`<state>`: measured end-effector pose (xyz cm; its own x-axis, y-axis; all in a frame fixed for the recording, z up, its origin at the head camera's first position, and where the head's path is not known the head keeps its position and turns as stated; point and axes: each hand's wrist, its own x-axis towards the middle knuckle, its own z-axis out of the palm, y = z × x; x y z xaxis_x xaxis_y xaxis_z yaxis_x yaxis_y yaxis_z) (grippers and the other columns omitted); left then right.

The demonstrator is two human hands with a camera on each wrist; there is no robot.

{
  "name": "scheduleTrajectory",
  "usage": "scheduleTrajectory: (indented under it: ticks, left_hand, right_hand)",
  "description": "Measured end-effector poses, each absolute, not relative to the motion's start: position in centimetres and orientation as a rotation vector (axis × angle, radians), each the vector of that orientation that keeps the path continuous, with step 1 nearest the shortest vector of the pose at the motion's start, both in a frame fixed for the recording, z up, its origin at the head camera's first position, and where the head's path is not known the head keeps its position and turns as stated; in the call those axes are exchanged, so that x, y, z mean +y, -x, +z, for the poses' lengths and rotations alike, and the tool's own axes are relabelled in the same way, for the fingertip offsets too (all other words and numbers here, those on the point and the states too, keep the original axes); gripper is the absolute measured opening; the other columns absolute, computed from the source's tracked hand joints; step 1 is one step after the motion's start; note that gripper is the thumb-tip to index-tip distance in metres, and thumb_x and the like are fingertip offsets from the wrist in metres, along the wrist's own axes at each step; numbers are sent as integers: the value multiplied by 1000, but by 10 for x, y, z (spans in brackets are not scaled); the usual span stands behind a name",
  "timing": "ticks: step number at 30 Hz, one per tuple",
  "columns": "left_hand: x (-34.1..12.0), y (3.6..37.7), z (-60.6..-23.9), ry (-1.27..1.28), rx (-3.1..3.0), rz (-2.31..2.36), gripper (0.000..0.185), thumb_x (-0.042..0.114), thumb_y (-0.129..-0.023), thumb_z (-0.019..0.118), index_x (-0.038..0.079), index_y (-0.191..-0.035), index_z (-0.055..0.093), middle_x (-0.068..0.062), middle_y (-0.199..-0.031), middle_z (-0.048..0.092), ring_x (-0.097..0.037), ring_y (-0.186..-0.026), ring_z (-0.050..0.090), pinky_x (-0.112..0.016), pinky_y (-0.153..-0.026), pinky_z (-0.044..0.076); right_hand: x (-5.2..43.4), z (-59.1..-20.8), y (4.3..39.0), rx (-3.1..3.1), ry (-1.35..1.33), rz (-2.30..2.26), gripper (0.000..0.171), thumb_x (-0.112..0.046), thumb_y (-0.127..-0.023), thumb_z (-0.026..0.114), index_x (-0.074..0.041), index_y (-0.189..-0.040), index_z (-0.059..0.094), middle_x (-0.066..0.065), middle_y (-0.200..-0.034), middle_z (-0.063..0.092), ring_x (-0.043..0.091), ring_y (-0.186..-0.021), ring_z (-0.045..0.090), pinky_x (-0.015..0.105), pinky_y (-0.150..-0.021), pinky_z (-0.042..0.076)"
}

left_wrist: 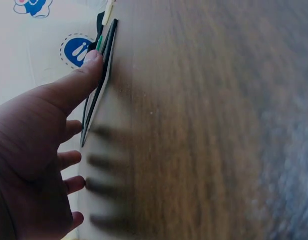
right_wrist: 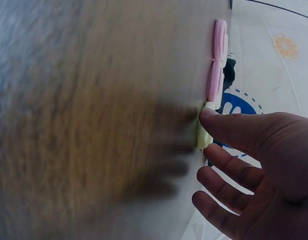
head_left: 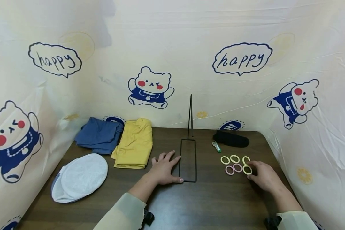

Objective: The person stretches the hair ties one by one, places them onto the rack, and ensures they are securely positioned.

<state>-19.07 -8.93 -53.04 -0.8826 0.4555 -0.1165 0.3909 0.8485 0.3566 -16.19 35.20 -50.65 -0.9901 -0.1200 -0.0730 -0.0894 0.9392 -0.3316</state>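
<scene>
The left hand [head_left: 164, 169] lay flat at lower centre, fingers spread, thumb against the black wire stand [head_left: 188, 161]. The right hand [head_left: 264, 175], lower right, touched a yellow hair tie [head_left: 247, 170] with relaxed, slightly parted fingers. A careless pinch could likely scatter the neighbouring hair ties [head_left: 232, 163].

- My right hand [right_wrist: 263, 175] hovers over the wooden table [right_wrist: 94, 125], fingers loosely spread.
- My thumb tip touches a pale yellow hair ring [right_wrist: 203, 137] lying flat on it.
- Two pink hair rings [right_wrist: 217, 60] lie beyond, in line.
- I see a patterned cloth backdrop [right_wrist: 278, 55] behind.
</scene>
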Motion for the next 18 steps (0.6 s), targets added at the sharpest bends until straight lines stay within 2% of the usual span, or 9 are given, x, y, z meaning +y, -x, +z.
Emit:
scheduleTrajectory:
  ticks: [18]
  left_hand:
    - [-87,191,-533,-638,2831,399,101,77,-80,72,30,-163,38,-6,-169,27,-40,-148,25,-72,-103,25]
  right_hand:
    - [354,-510,172,2941,78,-472,37,-12,-86,83,1,-118,70,16,-105,73,35,-98,68,58,-87,50]
